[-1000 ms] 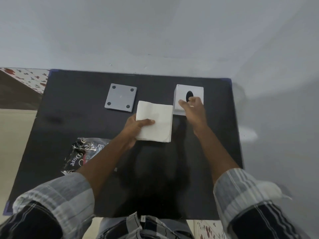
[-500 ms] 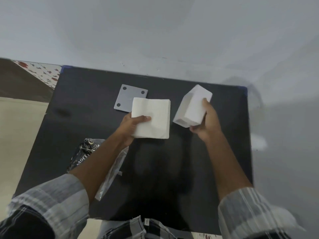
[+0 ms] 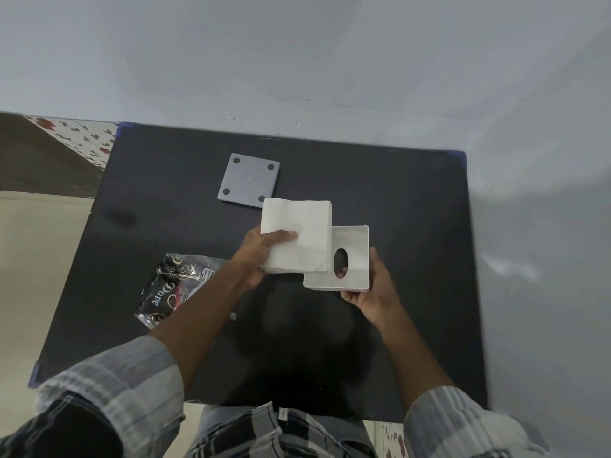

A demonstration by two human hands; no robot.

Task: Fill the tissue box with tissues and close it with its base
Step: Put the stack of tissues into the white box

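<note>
My right hand [image 3: 370,292] holds the white tissue box [image 3: 353,249] above the black table, turned so its open side faces me and the oval slot shows through its far wall. My left hand [image 3: 261,252] grips a stack of white tissues [image 3: 301,233], thumb on top. The stack's right edge overlaps the box's left rim. The grey square base [image 3: 249,180], with a hole near each corner, lies flat on the table behind the tissues.
A black tabletop [image 3: 413,200] is set against a grey wall at the back and right. A crumpled black plastic wrapper [image 3: 168,285] lies at the left, partly under my left forearm. Patterned floor shows beyond the table's left edge.
My right hand lifted the box off the table, turned it open side up and brought it nearer. My left hand moved the tissue stack right until it overlaps the box.
</note>
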